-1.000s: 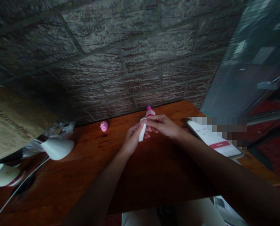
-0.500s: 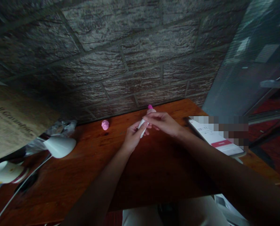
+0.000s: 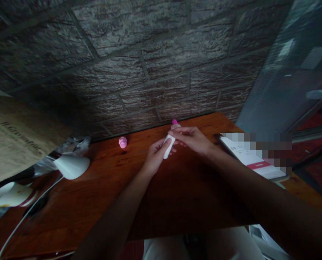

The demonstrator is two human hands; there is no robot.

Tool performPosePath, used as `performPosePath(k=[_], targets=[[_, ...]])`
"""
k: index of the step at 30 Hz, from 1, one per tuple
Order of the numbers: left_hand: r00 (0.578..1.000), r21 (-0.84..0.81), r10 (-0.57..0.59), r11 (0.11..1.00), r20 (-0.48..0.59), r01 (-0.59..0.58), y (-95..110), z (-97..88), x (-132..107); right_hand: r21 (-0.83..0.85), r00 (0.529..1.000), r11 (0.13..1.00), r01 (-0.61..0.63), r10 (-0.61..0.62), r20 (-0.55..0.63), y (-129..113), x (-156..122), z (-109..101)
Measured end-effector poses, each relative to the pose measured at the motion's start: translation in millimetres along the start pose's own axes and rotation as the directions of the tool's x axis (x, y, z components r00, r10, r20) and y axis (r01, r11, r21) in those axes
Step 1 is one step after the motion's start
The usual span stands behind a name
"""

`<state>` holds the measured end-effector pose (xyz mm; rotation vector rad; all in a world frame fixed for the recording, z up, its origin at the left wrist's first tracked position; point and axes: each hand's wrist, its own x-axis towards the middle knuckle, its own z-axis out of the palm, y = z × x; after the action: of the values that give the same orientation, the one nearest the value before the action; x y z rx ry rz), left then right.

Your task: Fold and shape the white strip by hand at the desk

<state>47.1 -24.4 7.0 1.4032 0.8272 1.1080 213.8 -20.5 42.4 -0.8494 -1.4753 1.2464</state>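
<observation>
A white, elongated piece (image 3: 168,148), smooth like modelling clay, is held at a slant over the table. My left hand (image 3: 155,153) is closed round it, with the thumb lying along its side. At its upper end my right hand (image 3: 190,139) pinches with thumb and fingers. Just beyond my hands is a pale pink lump (image 3: 175,126) topped by a brighter magenta piece (image 3: 175,122); my fingers partly cover the lump. Farther left, a pink crumpled ball (image 3: 123,142) rests by itself on the wood.
The wooden table (image 3: 101,202) meets a stone-block wall (image 3: 166,65). On the left are a brown paper bag (image 3: 17,141), a white cone-shaped object (image 3: 73,167) with a cable, and a paper cup (image 3: 12,194) on its side. A phone (image 3: 254,159) lies at the right edge.
The white piece has turned so more of its broad side faces me. Both hands keep hold of it. The whole view has shifted slightly.
</observation>
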Motion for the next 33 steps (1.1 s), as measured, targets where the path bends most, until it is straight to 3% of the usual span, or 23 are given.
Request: performPosePath(k=[4,13,19,28,33], targets=[[1.000,-0.015,-0.005,1.000,-0.013,0.005,-1.0,-0.1,1.2,0.047,0.998,0.997,-0.063,0.062,0.019,4.1,1.1,-0.8],[0.998,-0.084,-0.050,0.995,0.024,0.052,-3.3,0.6,4.3,0.128,0.997,0.990,-0.056,0.062,-0.043,8.2,3.3,-1.3],[0.998,-0.113,-0.013,0.993,0.056,0.020,-6.8,-1.2,5.3,0.168,0.994,0.982,-0.090,0.099,-0.048,7.6,2.3,1.0],[0.999,-0.099,-0.001,0.995,0.034,0.004,-9.0,-2.6,4.4,0.128,0.999,0.991,-0.029,0.034,-0.037,7.1,3.0,1.1],[1.000,-0.144,-0.015,0.989,0.026,0.018,-5.6,0.3,4.8,0.178,0.995,0.980,-0.087,0.095,-0.038,5.3,1.5,3.2]])
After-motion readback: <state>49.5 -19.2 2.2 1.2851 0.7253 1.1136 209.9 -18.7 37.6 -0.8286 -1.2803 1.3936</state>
